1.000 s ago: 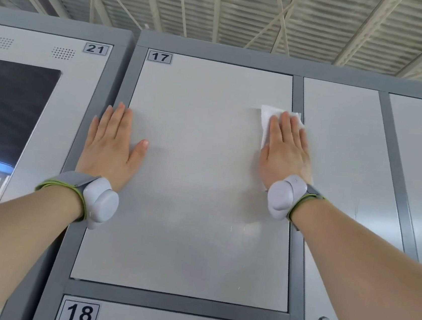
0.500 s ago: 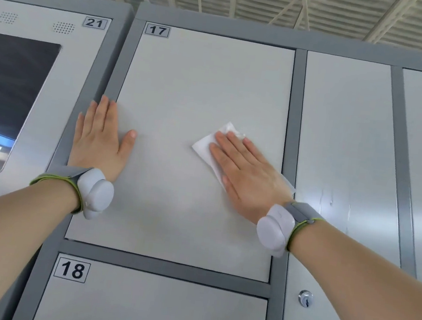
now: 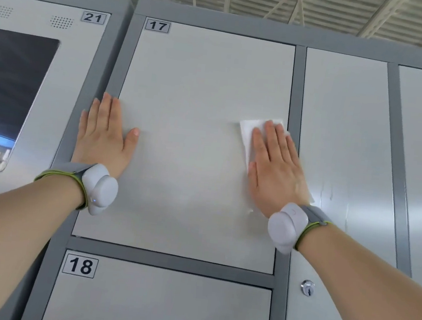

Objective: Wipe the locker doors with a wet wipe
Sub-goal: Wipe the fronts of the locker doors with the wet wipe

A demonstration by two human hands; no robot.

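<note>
wet wipe (image 3: 247,132) under flat right hand (image 3: 274,169) fingers (image 3: 271,137)

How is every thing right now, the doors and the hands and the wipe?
Door 17: shut.
Door 18: shut.
Left hand: flat on door 17's left edge.
Right hand: flat, pressing the wipe.
Wipe: spread on door 17, under the right hand.
Lock: no key in it.

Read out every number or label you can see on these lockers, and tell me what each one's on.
"17": upper plate, top left corner of the upper door.
"18": lower plate, top left corner of the lower door.
"21": left plate, top right of the screen panel.
Nothing to read on the lock or the wipe.
</note>
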